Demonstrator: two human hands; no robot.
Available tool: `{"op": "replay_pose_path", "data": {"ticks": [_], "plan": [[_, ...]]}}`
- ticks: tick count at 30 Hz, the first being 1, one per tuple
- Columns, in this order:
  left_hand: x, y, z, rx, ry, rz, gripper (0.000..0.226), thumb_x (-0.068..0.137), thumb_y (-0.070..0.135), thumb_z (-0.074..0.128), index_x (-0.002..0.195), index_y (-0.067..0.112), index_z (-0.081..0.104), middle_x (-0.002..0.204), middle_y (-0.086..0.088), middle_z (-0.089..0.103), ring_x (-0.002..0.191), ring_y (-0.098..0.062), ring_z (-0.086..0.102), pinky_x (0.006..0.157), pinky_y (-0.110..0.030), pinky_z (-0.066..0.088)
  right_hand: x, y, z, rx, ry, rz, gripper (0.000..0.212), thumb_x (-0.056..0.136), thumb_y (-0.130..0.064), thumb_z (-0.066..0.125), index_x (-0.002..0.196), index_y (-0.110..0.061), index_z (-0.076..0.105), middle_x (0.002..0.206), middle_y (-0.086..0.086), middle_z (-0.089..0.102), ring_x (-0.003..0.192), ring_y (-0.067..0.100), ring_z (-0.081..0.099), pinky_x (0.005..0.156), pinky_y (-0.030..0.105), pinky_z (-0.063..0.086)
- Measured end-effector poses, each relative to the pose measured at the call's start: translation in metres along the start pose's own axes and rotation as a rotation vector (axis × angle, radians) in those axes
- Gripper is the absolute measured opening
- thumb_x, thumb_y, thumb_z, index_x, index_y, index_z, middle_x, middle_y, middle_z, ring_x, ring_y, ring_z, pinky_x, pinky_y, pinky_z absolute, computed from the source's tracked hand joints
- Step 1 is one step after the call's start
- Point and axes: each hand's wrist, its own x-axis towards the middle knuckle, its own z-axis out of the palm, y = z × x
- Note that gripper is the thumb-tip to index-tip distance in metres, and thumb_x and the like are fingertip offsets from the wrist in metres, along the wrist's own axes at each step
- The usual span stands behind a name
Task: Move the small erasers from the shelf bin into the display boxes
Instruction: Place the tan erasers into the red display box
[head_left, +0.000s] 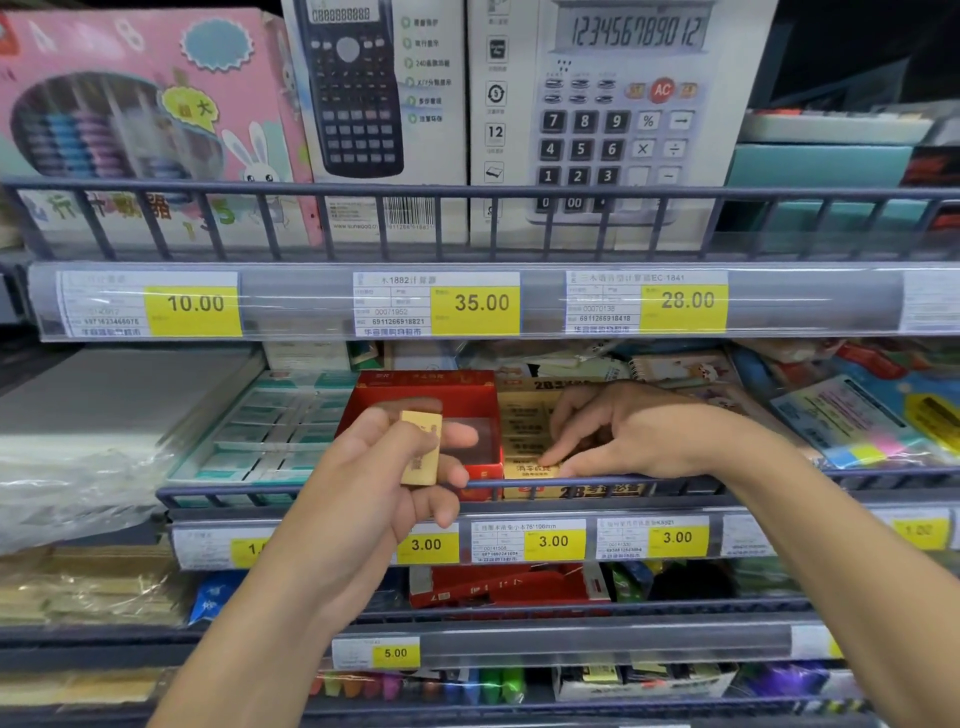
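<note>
Shop shelving, wire front rail (597, 480) crossing nearest you. Your left hand (395, 462) pinches one eraser (422, 447), long axis upright, just at the rail. Red display box (441, 400) lies at 1 o'clock from it, mostly empty. Your right hand (618, 431), fingers curled, presses packed erasers in the yellow display box (524, 415) beside it.
</note>
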Motion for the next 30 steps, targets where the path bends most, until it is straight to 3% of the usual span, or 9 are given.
{"op": "replay_pose_path", "data": {"ticks": [3,6,9,11,16,19,25,30], "plan": [[-0.003,0.0,0.003,-0.003,-0.052,-0.016,0.019,0.104,-0.002,0.044,0.117,0.0,0.057,0.105,-0.017,0.079,0.075,-0.022,0.073,0.055,-0.028,0.057,-0.002,-0.003,-0.001,-0.029,0.014,0.008,0.016,0.091,-0.05,0.067,0.105,-0.049,0.074,0.108,-0.03,0.061,0.104,-0.009,0.056,0.091,0.012,0.042],[-0.005,-0.001,0.004,0.03,-0.083,-0.011,0.018,0.105,0.003,0.05,0.119,0.001,0.061,0.11,-0.013,0.079,0.094,-0.025,0.078,0.068,-0.029,0.063,-0.009,-0.01,0.005,0.023,0.21,0.008,0.015,0.092,-0.052,0.063,0.105,-0.054,0.07,0.102,-0.035,0.065,0.096,-0.013,0.06,0.077,0.008,0.042],[-0.006,-0.003,0.004,0.056,-0.092,0.018,0.018,0.1,0.009,0.061,0.115,0.007,0.072,0.109,-0.008,0.077,0.106,-0.027,0.076,0.081,-0.031,0.064,-0.016,-0.026,0.013,0.194,0.364,-0.074,0.021,0.092,-0.05,0.064,0.112,-0.055,0.066,0.102,-0.027,0.069,0.09,-0.002,0.065,0.076,0.017,0.05],[-0.006,-0.004,0.004,0.093,-0.12,0.042,0.02,0.094,0.016,0.068,0.111,0.015,0.077,0.107,-0.007,0.077,0.106,-0.027,0.075,0.083,-0.032,0.063,-0.018,-0.041,0.017,0.36,0.367,-0.181,0.027,0.093,-0.038,0.069,0.118,-0.045,0.069,0.109,-0.018,0.071,0.089,0.006,0.066,0.078,0.021,0.053],[-0.009,0.001,0.01,0.235,-0.156,0.073,0.022,0.082,0.032,0.078,0.103,0.031,0.078,0.109,-0.006,0.079,0.104,-0.021,0.075,0.086,-0.03,0.061,-0.02,-0.063,0.025,0.409,0.338,-0.314,0.032,0.092,-0.023,0.072,0.123,-0.027,0.069,0.111,-0.006,0.07,0.091,0.02,0.064,0.079,0.046,0.057],[-0.01,0.002,0.01,0.282,-0.134,0.076,0.022,0.081,0.036,0.078,0.103,0.034,0.077,0.104,-0.004,0.08,0.096,-0.015,0.074,0.085,-0.028,0.054,-0.021,-0.063,0.026,0.482,0.331,-0.319,0.028,0.093,-0.016,0.071,0.12,-0.021,0.071,0.108,-0.001,0.071,0.091,0.023,0.065,0.08,0.045,0.057],[-0.011,0.003,0.012,0.231,-0.14,0.091,0.019,0.079,0.031,0.077,0.098,0.03,0.079,0.101,-0.006,0.08,0.095,-0.019,0.076,0.081,-0.02,0.058,-0.023,-0.063,0.028,0.599,0.382,-0.301,0.026,0.093,-0.009,0.07,0.118,-0.016,0.072,0.104,0.004,0.072,0.092,0.027,0.065,0.079,0.029,0.054],[-0.007,0.0,0.016,0.006,-0.048,0.06,0.04,0.068,0.02,0.08,0.102,0.006,0.065,0.1,-0.02,0.078,0.096,-0.032,0.078,0.08,-0.031,0.063,-0.028,-0.069,0.041,0.597,0.554,-0.235,0.034,0.084,-0.015,0.08,0.114,-0.026,0.069,0.104,-0.003,0.068,0.089,0.021,0.066,0.078,0.042,0.059]]}}
